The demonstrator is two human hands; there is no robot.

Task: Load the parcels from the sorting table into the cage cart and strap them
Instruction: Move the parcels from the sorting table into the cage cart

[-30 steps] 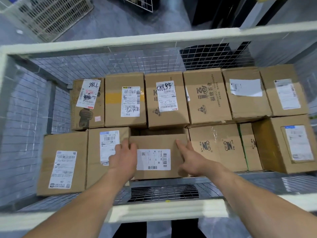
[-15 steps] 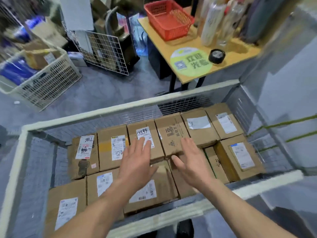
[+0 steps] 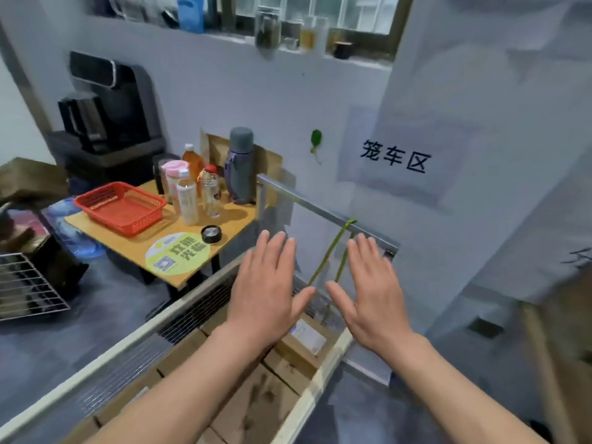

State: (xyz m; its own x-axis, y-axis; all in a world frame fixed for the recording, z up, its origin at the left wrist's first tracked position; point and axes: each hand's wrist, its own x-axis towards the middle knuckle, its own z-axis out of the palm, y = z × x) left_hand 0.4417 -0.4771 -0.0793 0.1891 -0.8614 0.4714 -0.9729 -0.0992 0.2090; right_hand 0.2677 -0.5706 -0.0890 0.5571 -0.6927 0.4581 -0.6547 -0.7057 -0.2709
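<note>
Both my hands are raised in the air, palms down and fingers straight, holding nothing. My left hand [image 3: 266, 286] and my right hand [image 3: 371, 283] flank a green strap [image 3: 326, 256] that hangs from a metal rail [image 3: 320, 208] on the wall side. Below my forearms lies the cage cart [image 3: 179, 312] with its pale frame and wire mesh. Brown cardboard parcels [image 3: 256, 402] fill it, one with a white label [image 3: 306, 336]. My arms hide most of the parcels.
A wooden table [image 3: 134, 248] stands beyond the cart with a red basket [image 3: 120, 206], several bottles, a grey flask [image 3: 240, 165] and a round black lid [image 3: 211, 233]. A wire rack [image 3: 25, 286] is at the left. A white wall with a sign is right.
My hands let go of the parcel in the cart and rose into the air, open. My view swung up and right, from the cart's inside to the table, rail and green strap.
</note>
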